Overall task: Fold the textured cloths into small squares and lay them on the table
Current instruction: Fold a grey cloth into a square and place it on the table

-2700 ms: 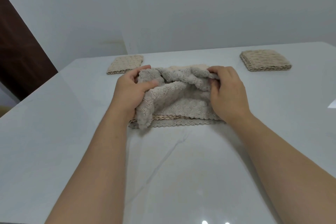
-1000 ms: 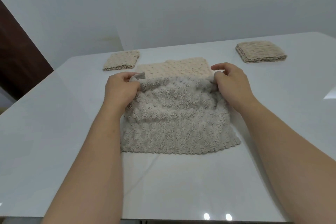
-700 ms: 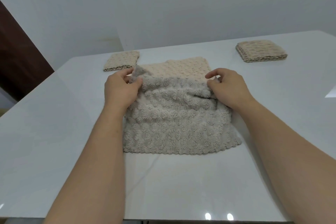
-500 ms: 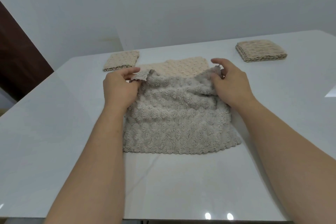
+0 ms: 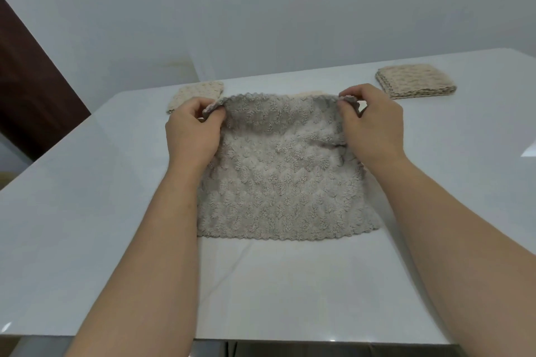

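A grey textured cloth [image 5: 278,180] lies spread on the white table [image 5: 87,211], its near scalloped edge flat and its far edge lifted. My left hand [image 5: 193,130] pinches the far left corner. My right hand [image 5: 372,124] pinches the far right corner. A beige cloth [image 5: 307,93] lies underneath, only a sliver of its far edge showing above the grey one.
A folded beige square [image 5: 197,94] lies at the far left of the table. A thicker folded beige stack [image 5: 414,82] sits at the far right. A dark wooden panel [image 5: 26,90] stands beyond the table's left edge. The near table edge runs below my forearms.
Both hands have pulled the grey cloth's far edge up and away, stretching it out so that it now covers nearly all of the beige cloth beneath.
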`<state>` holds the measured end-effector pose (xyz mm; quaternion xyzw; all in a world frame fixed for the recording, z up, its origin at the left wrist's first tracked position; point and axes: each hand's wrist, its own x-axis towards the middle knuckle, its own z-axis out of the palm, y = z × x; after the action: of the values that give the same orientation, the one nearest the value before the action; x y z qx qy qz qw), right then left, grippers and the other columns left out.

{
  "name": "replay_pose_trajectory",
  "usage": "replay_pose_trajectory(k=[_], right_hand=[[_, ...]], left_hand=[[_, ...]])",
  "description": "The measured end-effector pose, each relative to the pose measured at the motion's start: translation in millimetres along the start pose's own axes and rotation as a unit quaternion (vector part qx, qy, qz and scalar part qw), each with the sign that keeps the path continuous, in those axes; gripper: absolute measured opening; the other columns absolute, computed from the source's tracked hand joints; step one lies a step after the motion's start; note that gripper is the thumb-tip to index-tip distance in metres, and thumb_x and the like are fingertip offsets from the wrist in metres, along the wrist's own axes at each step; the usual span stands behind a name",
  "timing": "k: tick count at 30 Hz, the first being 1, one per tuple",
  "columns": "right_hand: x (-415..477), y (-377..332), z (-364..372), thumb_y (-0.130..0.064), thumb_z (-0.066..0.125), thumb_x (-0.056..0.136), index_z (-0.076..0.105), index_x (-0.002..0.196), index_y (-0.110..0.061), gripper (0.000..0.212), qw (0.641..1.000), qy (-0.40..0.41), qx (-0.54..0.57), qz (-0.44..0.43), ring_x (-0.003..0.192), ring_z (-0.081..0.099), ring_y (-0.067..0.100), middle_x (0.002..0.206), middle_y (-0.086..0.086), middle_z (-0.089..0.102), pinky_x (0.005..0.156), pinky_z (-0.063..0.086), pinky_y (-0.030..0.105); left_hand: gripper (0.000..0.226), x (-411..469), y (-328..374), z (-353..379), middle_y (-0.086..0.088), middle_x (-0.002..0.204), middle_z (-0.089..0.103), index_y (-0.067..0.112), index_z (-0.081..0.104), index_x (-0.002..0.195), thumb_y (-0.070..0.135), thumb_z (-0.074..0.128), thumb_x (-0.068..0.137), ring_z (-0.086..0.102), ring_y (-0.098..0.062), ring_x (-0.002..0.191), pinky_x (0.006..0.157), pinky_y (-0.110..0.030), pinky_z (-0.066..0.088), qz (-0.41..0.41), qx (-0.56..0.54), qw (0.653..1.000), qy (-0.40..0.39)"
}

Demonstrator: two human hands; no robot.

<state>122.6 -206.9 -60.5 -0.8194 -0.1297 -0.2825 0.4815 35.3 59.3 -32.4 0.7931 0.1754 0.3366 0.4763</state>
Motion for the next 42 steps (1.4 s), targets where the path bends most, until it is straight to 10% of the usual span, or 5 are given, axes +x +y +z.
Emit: replay_pose_trajectory(k=[9,16,26,42], right_hand=[[10.1,-31.1,-23.2,-0.025,0.067,0.096,0.060,0.099,-0.016,0.012,0.970,-0.068,0.157,0.175,0.056,0.074,0.020,0.097,0.008,0.073,0.051,0.055,0.025],[-19.7,-28.0,-41.8,-0.022,0.064,0.088,0.066,0.091,-0.024,0.004,0.976,-0.099,0.092,0.170,0.086,0.070,0.017,0.093,-0.003,0.071,0.082,0.058,0.038],[-85.1,-50.6,-79.8,-0.019,0.059,0.089,0.064,0.086,-0.021,0.006,0.979,-0.136,0.061,0.139,0.067,0.057,0.006,0.081,-0.010,0.065,0.061,0.040,0.022],[-122.7,-42.9,-90.8,-0.012,0.050,0.089,0.057,0.078,-0.008,0.014,0.967,-0.247,-0.053,0.042,0.074,0.055,0.017,0.078,0.004,0.061,0.068,0.045,0.034]], left_hand=[[0.006,-9.2,16.0,-20.9,-0.006,0.091,0.077,0.025,0.076,0.082,0.028,0.074,0.078,0.074,-0.031,0.093,0.093,-0.052,0.058,-0.046,-0.047,0.997,-0.038],[0.018,-30.0,6.9,-53.4,-0.003,0.092,0.075,0.021,0.076,0.083,0.004,0.077,0.082,0.066,-0.013,0.085,0.086,-0.031,0.055,-0.057,-0.015,0.996,-0.072],[0.022,-76.9,-11.0,-65.9,0.006,0.083,0.074,0.023,0.076,0.084,0.001,0.073,0.083,0.061,-0.016,0.068,0.064,-0.031,0.048,-0.071,0.011,0.996,-0.050],[0.039,-112.8,-41.8,-89.2,0.013,0.104,0.073,0.028,0.069,0.076,-0.011,0.068,0.072,0.067,-0.002,0.097,0.082,-0.021,0.051,0.064,0.141,0.975,-0.156]])
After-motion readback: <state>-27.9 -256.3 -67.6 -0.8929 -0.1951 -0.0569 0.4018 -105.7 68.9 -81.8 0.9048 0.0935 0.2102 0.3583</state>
